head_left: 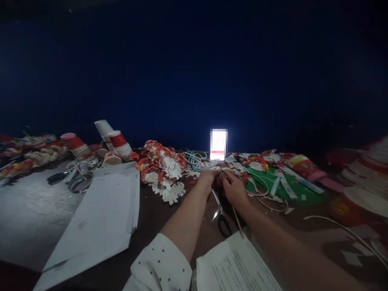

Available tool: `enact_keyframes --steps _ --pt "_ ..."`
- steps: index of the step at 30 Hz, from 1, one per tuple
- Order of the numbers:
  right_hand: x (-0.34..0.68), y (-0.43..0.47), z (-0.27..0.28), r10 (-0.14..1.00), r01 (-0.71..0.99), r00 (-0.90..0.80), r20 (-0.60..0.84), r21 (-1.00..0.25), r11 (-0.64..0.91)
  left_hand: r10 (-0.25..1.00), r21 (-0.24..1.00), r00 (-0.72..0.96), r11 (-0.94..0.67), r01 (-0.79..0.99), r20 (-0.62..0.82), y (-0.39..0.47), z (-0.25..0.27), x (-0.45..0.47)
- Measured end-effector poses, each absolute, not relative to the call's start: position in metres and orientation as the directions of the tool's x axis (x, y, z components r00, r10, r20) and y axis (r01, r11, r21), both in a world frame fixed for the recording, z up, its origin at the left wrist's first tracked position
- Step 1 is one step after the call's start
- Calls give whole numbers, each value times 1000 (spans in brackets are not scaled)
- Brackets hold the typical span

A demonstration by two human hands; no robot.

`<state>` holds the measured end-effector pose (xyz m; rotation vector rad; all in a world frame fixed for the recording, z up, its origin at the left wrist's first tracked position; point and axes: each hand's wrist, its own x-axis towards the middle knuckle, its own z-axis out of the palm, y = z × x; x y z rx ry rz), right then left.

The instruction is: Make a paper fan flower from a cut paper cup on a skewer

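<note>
My left hand [208,178] and my right hand [234,186] meet above the dark table, fingertips pinched close together. Whatever they pinch is small and mostly hidden by the fingers; dark red material shows just beneath them. A thin wooden stick [238,223] runs from below my right hand down toward a printed booklet [235,262]; I cannot tell if it is held. Scissors [218,210] with black handles lie below my left hand, blades partly spread. To the left is a heap of red and white flower-shaped paper cut-outs [169,165].
A bright screen [217,146] stands behind my hands. Pale blue cord [197,159] lies coiled beside it. Stacked paper cups [119,144] and a large white board [103,210] are on the left. Glue-like tubes [287,188] rest on a green sheet [315,198] at right.
</note>
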<state>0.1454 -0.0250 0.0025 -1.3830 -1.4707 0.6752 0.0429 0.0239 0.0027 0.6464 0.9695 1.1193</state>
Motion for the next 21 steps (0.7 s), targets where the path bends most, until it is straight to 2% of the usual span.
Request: enact_keyframes --steps 3,6,16,21 --pt "145 -27 4 975 359 122 183 -925 129 927 822 92 366 -437 -363 22 7 42" --pt "145 -28 5 983 324 123 139 -942 92 932 815 110 357 -456 -347 18 12 41" --pt "148 -23 2 976 377 118 184 -917 127 927 814 125 371 -447 -354 18 11 36" --pt "150 -22 -1 980 337 91 180 -931 140 927 828 173 376 -416 -334 16 13 34"
